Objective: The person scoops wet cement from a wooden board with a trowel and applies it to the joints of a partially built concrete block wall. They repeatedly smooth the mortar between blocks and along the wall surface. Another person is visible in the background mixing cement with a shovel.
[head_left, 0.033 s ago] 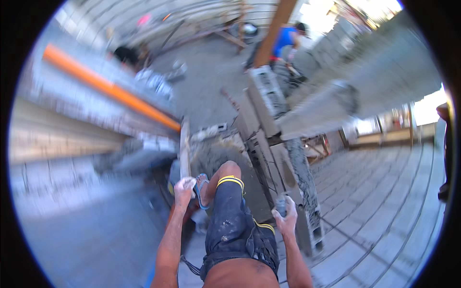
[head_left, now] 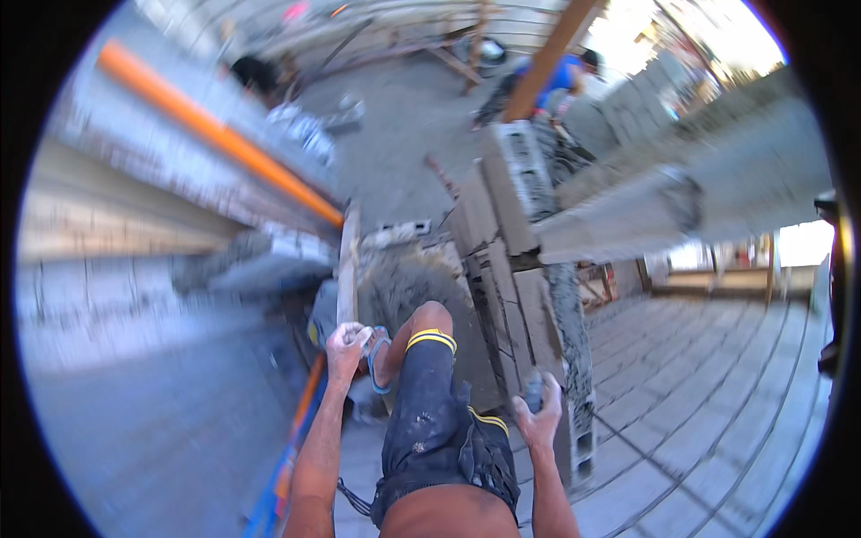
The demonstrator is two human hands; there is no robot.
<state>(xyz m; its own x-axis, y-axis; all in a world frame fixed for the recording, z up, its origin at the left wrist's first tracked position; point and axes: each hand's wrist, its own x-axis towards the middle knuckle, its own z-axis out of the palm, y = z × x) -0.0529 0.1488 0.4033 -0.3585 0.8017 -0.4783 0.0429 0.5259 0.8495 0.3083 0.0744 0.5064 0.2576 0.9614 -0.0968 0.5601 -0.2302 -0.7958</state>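
Observation:
My left hand (head_left: pixel 345 351) is closed at the near end of a pale wooden board (head_left: pixel 349 260), its fingers curled by the board's tip. Beside that hand is my foot in a blue flip-flop (head_left: pixel 378 359), my knee bent. My right hand (head_left: pixel 541 420) curls its thumb and fingers round a small grey object (head_left: pixel 534 392) whose kind I cannot make out. It is close to the near end of a low wall of grey concrete blocks (head_left: pixel 541 314). Between board and wall, wet-looking grey mortar (head_left: pixel 404 287) covers a surface.
A long orange pipe (head_left: pixel 215 130) slants along the left. A concrete beam (head_left: pixel 628 220) juts out at right, and a brown post (head_left: pixel 547 63) leans at the top. A person in blue (head_left: pixel 560 79) bends beyond the wall; another person's dark head (head_left: pixel 256 73) shows at far left. Block paving (head_left: pixel 682 394) spreads lower right.
The whole view has shifted slightly, with the far things now lower and to the right. My right hand has moved a little right and toward me; my left hand stays by the board.

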